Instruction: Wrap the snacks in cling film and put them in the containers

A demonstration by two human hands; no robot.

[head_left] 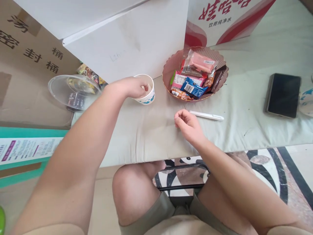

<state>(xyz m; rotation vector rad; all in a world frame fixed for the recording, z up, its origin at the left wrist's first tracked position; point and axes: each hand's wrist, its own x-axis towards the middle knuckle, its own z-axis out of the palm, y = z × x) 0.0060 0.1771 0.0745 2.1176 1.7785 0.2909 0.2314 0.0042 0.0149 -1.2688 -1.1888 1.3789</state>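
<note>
- At the left edge of the desk (244, 130), a clear plastic lid (70, 89) lay dome-down over loose snack packets, half off the cloth, apparently set aside out of the working space.
- Just right of it, the left hand (132, 87) reached across to the paper cup (146, 93); the fingers curled over the near rim with the tips dipping inside, pinching the wall so the cup stayed put. Nothing else was in that hand.
- The cup stood upright on the cloth near the white box (127, 42), mouth up, its long axis vertical; whether it held anything could not be told.
- Nearer the person, the right hand (187, 125) rested on the cloth loosely curled into a soft fist, thumb against the forefinger; it seemed to grasp nothing, though the palm was hidden.
- Just beside its knuckles a white pen (206, 115) lay flat, its length running left to right, within easy reach but untouched.
- Behind the pen, a pink scalloped bowl (168, 67) held wrapped snacks piled loosely.
- Far right, a dark phone (283, 95) lay flat, screen up, well apart from both hands.
</note>
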